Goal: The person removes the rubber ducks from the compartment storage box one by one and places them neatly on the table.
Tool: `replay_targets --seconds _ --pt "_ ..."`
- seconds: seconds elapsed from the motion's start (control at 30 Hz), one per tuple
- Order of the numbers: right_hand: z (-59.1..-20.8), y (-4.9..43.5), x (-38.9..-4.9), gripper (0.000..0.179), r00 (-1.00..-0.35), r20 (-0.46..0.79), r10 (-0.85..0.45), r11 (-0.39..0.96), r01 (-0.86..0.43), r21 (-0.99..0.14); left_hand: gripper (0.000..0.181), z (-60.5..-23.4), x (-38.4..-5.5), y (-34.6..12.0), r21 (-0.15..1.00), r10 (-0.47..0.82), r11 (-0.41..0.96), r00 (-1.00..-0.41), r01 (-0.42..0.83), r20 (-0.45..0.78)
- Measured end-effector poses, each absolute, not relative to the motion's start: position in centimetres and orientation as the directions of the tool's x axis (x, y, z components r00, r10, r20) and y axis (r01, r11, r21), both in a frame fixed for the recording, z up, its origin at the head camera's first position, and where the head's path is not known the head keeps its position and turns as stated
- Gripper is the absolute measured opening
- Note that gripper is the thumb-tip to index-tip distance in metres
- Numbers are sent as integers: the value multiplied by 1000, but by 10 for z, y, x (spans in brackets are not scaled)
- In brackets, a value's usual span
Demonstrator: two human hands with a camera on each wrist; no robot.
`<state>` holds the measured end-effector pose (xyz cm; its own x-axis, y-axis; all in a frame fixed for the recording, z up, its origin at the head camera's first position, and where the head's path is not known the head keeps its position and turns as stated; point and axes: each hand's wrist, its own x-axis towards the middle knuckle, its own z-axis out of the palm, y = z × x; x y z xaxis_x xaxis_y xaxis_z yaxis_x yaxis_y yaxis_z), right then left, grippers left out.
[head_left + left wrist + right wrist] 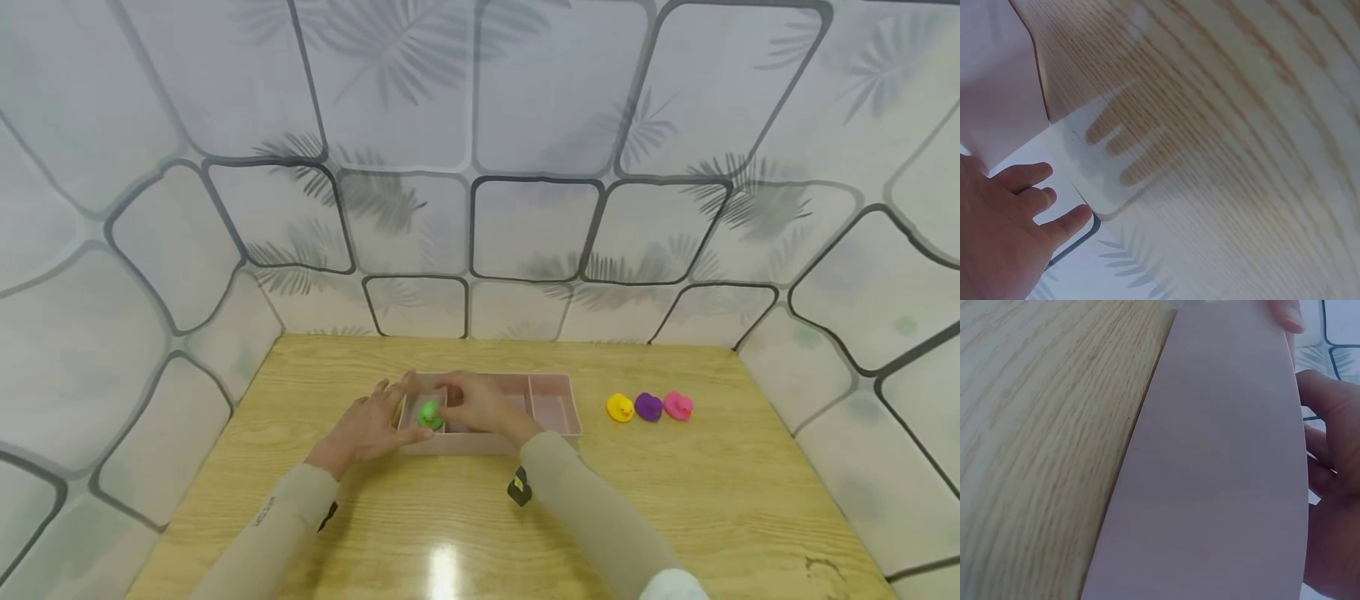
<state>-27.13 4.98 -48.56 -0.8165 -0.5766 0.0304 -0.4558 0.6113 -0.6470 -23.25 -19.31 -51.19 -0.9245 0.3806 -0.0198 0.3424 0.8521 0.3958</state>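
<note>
A green rubber duck (pixel 429 414) sits in the left-end compartment of a pink divided box (pixel 491 444). My left hand (pixel 367 427) lies at the box's left end, thumb along the front rim and fingers spread toward the back corner. The left wrist view shows that hand's fingers (pixel 1067 226) apart beside the pink wall. My right hand (pixel 480 404) reaches over the box from the front, thumb and forefinger apart beside the duck near the first divider. From the right wrist, the front wall (pixel 1210 456) hides part of this hand, and the duck is out of sight.
To the right of the box stand a yellow duck (pixel 619 407), a purple duck (pixel 648 407) and a pink duck (pixel 678 406) in a row. The wooden table (pixel 675 500) meets patterned walls (pixel 525 225) at the back and sides.
</note>
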Motion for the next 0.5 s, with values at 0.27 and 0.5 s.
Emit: replay_targets --seconds 0.27,0.5 --pt "-484 40 -273 56 -815 -52 -577 644 -414 -643 109 -511 -232 -193 382 381 858 -924 344 -22" --pt "-487 32 -273 61 -826 -70 -559 706 -430 -562 108 -511 -232 -193 372 386 859 -922 351 -21"
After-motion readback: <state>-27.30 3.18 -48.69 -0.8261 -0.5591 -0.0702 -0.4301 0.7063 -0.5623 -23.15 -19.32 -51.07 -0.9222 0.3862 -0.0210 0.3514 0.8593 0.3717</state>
